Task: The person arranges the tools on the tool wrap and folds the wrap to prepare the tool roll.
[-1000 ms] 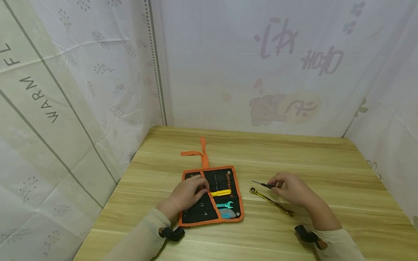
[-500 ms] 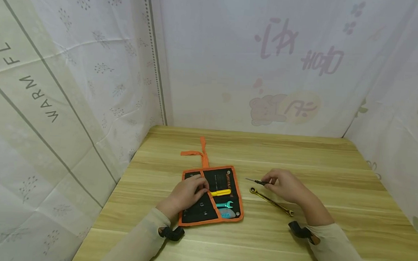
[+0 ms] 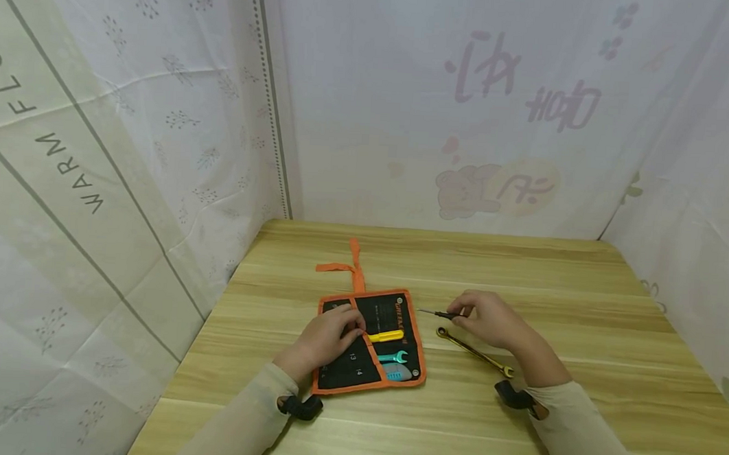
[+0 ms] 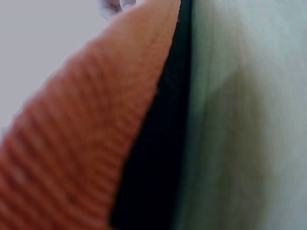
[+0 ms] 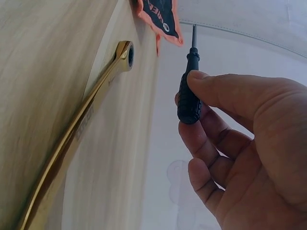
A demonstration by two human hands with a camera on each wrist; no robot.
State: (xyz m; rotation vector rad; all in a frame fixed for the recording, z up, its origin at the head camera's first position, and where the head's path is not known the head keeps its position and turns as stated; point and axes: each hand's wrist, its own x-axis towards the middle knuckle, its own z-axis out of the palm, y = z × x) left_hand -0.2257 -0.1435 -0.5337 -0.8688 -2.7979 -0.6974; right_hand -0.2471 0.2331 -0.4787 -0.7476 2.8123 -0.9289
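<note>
In the head view my right hand holds a small black-handled screwdriver, its thin metal tip pointing left at the tool pouch's right edge. Thumb and fingers pinch the screwdriver's handle in the right wrist view. The black tool pouch with orange trim lies flat on the table. My left hand pinches the orange edge of its pocket. From that pocket stick out a yellow handle, a teal open-end wrench and a grey-and-blue tool. Blurred orange trim fills much of the left wrist view.
A gold ratcheting combination wrench lies on the wooden table, just below my right hand. Orange tie straps stretch from the pouch's far edge. Patterned curtains surround the table at the back and sides.
My right hand has moved left with the screwdriver, bringing its tip close to the pouch's right edge. The left hand and pouch have stayed in place.
</note>
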